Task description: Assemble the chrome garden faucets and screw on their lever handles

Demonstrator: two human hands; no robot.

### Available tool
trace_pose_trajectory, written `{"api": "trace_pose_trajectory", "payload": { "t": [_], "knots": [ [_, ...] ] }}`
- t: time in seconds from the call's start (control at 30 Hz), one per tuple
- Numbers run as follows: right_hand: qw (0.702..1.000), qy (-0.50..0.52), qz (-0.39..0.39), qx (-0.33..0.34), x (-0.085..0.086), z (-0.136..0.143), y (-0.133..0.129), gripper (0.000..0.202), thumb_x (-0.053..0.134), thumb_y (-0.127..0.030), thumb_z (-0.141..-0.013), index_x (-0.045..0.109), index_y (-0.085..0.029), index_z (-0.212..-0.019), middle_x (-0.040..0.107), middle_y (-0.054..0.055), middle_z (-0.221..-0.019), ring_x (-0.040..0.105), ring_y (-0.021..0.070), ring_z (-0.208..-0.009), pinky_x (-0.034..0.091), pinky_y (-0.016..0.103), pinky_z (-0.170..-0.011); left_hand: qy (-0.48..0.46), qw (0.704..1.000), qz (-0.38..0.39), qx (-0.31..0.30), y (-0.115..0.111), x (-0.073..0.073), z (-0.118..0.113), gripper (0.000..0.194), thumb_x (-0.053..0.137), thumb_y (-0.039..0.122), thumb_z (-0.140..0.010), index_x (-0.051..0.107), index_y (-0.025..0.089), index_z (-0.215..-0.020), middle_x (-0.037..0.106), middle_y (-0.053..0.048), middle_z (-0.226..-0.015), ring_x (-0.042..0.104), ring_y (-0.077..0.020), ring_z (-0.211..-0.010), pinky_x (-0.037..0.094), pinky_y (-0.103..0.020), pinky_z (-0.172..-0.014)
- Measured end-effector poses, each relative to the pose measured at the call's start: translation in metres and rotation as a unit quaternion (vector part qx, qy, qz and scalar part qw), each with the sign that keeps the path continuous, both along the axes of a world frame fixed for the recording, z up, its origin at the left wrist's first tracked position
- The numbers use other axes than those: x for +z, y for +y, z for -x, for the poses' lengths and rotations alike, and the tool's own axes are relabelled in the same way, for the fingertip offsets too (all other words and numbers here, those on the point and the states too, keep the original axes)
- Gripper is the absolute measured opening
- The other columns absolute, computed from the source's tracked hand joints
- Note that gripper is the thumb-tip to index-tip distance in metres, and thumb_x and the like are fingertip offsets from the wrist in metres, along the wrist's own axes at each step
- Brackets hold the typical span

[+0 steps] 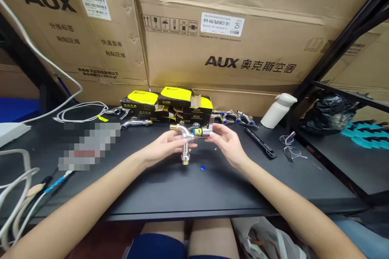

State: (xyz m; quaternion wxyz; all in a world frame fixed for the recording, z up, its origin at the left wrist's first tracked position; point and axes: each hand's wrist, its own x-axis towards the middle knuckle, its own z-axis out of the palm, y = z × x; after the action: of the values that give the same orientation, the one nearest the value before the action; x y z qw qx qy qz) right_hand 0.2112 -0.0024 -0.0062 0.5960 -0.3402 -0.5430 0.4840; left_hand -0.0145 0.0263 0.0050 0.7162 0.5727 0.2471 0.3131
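Note:
A chrome faucet body (pixel 185 142) with brass threaded ends is held upright above the dark table by my left hand (pixel 166 145), whose fingers close round it. Between thumb and fingers, my right hand (pixel 226 142) pinches a silver lever handle (pixel 210 128). A yellow and blue cartridge (pixel 198 132) sits between the handle and the side opening of the body. Whether the cartridge enters the opening, I cannot tell. A small blue disc (pixel 203 168) lies on the table below my hands.
Black and yellow boxes (pixel 174 97) are stacked at the back, with more faucets (pixel 136 122) beside them. To the right are a white bottle (pixel 278 111), a black tool-like strip (pixel 260 142) and glasses (pixel 292 147). Cables (pixel 22 186) and a blurred object (pixel 91 149) lie left.

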Motion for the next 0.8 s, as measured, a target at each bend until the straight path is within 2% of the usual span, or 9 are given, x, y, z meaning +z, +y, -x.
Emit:
{"api": "trace_pose_trajectory", "payload": {
  "t": [0.17, 0.3, 0.37, 0.47, 0.53, 0.63, 0.7, 0.8],
  "knots": [
    [0.998, -0.055, -0.037, -0.001, 0.002, -0.003, -0.002, 0.032, 0.073, -0.03, -0.074, 0.065, -0.021, -0.104, 0.067, 0.005, -0.108, 0.064, 0.0187, -0.091, 0.055, 0.035, -0.082, -0.048, 0.998, 0.028, 0.038, -0.004, -0.003, -0.007, 0.03, 0.064, 0.025, -0.084, 0.059, 0.015, -0.112, 0.056, -0.014, -0.131, 0.06, -0.0259, -0.113, 0.046, -0.04, -0.098],
    [0.989, -0.118, -0.082, 0.024, 0.005, -0.002, -0.009, 0.029, 0.072, -0.03, -0.075, 0.068, -0.021, -0.102, 0.065, 0.007, -0.112, 0.064, 0.0202, -0.097, 0.052, 0.036, -0.09, -0.019, 0.998, -0.025, 0.05, -0.005, -0.005, -0.007, 0.034, 0.067, 0.026, -0.081, 0.06, 0.015, -0.112, 0.062, -0.013, -0.122, 0.061, -0.0251, -0.109, 0.047, -0.041, -0.096],
    [0.99, -0.124, -0.058, 0.023, 0.003, -0.001, -0.011, 0.037, 0.074, -0.031, -0.073, 0.065, -0.021, -0.107, 0.068, 0.005, -0.097, 0.068, 0.0183, -0.082, 0.056, 0.035, -0.08, 0.004, 0.993, -0.09, 0.071, -0.007, -0.005, -0.007, 0.033, 0.071, 0.025, -0.077, 0.062, 0.015, -0.107, 0.065, -0.011, -0.116, 0.062, -0.0233, -0.106, 0.047, -0.039, -0.096],
    [0.995, -0.094, 0.029, 0.025, -0.002, 0.003, -0.011, 0.048, 0.067, -0.041, -0.079, 0.051, -0.022, -0.121, 0.065, -0.003, -0.064, 0.064, 0.0148, -0.049, 0.056, 0.03, -0.053, 0.022, 0.977, -0.192, 0.084, -0.012, -0.004, -0.009, 0.03, 0.075, 0.023, -0.071, 0.066, 0.015, -0.099, 0.066, -0.01, -0.112, 0.062, -0.0219, -0.103, 0.047, -0.036, -0.093],
    [0.993, -0.093, 0.064, 0.03, -0.004, 0.005, -0.01, 0.038, 0.058, -0.047, -0.084, 0.053, -0.019, -0.109, 0.063, -0.003, -0.056, 0.063, 0.0157, -0.043, 0.052, 0.027, -0.045, 0.019, 0.974, -0.212, 0.081, -0.015, -0.003, -0.011, 0.029, 0.075, 0.023, -0.07, 0.066, 0.016, -0.097, 0.065, -0.01, -0.114, 0.061, -0.0221, -0.103, 0.049, -0.036, -0.09],
    [0.988, -0.132, 0.073, 0.035, -0.003, 0.005, -0.009, 0.035, 0.05, -0.051, -0.087, 0.053, -0.017, -0.081, 0.066, 0.002, -0.058, 0.064, 0.0159, -0.044, 0.049, 0.024, -0.042, 0.018, 0.978, -0.182, 0.103, -0.016, -0.004, -0.015, 0.032, 0.074, 0.026, -0.071, 0.065, 0.016, -0.1, 0.064, -0.01, -0.115, 0.062, -0.0215, -0.1, 0.05, -0.035, -0.087],
    [0.978, -0.192, 0.064, 0.043, -0.001, 0.004, -0.011, 0.037, 0.047, -0.05, -0.089, 0.053, -0.017, -0.074, 0.062, 0.0, -0.052, 0.057, 0.0117, -0.037, 0.042, 0.02, -0.038, 0.014, 0.979, -0.152, 0.138, -0.014, -0.007, -0.018, 0.033, 0.075, 0.027, -0.071, 0.065, 0.016, -0.1, 0.066, -0.009, -0.111, 0.062, -0.0207, -0.099, 0.049, -0.034, -0.088],
    [0.96, -0.275, 0.02, 0.041, 0.003, 0.003, -0.016, 0.033, 0.052, -0.042, -0.088, 0.058, -0.015, -0.07, 0.051, -0.005, -0.047, 0.044, 0.0063, -0.036, 0.033, 0.018, -0.037, 0.0, 0.979, -0.104, 0.172, -0.01, -0.012, -0.02, 0.033, 0.076, 0.028, -0.07, 0.063, 0.016, -0.098, 0.068, -0.007, -0.104, 0.062, -0.0203, -0.099, 0.049, -0.034, -0.09]
  ]
}}
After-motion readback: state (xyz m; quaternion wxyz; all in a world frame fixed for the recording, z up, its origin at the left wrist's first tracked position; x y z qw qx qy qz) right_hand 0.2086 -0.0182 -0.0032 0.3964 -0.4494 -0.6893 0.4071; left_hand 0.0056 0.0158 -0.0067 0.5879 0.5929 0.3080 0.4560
